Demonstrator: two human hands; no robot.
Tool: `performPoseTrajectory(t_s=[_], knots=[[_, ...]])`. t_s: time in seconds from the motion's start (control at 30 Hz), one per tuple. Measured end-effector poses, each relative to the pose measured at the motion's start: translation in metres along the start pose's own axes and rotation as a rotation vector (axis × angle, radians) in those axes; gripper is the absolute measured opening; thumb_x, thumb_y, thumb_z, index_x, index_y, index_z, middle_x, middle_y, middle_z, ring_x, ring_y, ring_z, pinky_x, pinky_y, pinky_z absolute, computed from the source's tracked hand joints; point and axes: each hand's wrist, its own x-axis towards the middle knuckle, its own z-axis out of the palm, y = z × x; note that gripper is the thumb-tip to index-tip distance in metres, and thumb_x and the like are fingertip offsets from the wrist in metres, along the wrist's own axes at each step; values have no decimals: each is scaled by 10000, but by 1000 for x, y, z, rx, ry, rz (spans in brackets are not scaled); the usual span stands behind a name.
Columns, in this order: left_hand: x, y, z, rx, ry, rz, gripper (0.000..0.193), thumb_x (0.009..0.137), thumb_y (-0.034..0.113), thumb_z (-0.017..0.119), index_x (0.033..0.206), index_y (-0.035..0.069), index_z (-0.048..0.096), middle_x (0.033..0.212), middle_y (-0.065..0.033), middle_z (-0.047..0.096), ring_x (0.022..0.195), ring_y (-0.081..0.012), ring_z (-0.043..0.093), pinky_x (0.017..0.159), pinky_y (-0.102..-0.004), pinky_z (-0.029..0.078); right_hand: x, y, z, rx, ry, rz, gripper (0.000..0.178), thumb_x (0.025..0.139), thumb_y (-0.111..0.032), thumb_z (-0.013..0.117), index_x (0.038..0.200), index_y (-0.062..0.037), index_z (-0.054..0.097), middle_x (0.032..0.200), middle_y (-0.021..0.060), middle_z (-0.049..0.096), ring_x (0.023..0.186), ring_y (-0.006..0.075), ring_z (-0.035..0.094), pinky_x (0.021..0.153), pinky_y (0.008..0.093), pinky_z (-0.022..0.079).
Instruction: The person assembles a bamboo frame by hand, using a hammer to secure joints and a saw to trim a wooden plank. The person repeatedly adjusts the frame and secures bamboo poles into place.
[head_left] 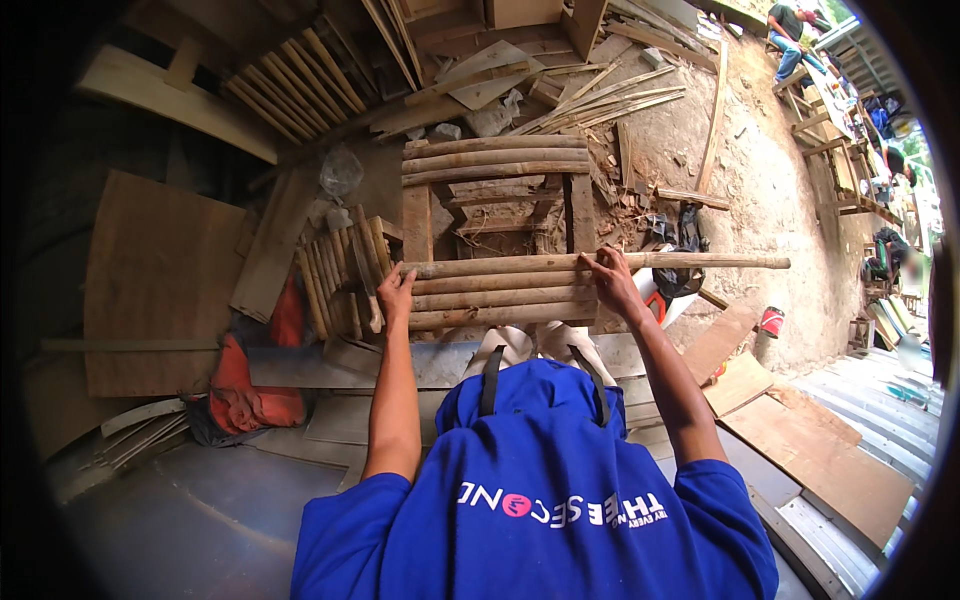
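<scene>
A long bamboo pole (500, 266) lies across a wooden frame (417, 225), beside several shorter bamboo slats (505, 299) on its near side. My left hand (396, 292) grips the pole's left end, level with the slat ends. Farther right, my right hand (614, 280) closes around the same pole near the frame's right side. Beyond that hand the pole sticks out well to the right. More bamboo slats (496, 157) span the far end of the frame, and a gap between the two groups shows lower crosspieces.
At the left stands another bamboo-slatted piece (320, 285), with a red chair-like object (250, 390) nearer me. Bamboo strips (610, 105) and scrap wood litter the far ground. A red can (771, 321) and a plywood sheet (800, 450) lie right. Another person (790, 40) sits far right.
</scene>
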Motion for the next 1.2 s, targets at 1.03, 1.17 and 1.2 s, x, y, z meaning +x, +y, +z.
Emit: performPoseTrajectory(t_s=[1.03,1.17,1.2], knots=[[-4,42,-4,-260,-32,-162,636,999,564,358,1421,104,478,1424,-90,528,1385,-243,404,1149,-522,246,17,17,-12,-231,-101,-9,421,899,-122,566,1292,-253,636,980,60,572,975,215,576,862,414,380],[-9,75,1,-236,-47,-188,816,959,707,200,1491,109,355,1466,-82,483,1444,-229,305,1169,-570,149,20,19,-15,-247,-157,13,395,919,-146,582,1297,-251,633,932,53,602,940,230,579,834,383,373],[-8,80,1,-265,-38,-190,819,957,711,215,1500,110,335,1478,-81,469,1447,-227,298,1169,-569,153,21,19,-15,-216,-150,-2,398,918,-143,583,1299,-251,632,928,54,597,940,229,578,834,380,372]])
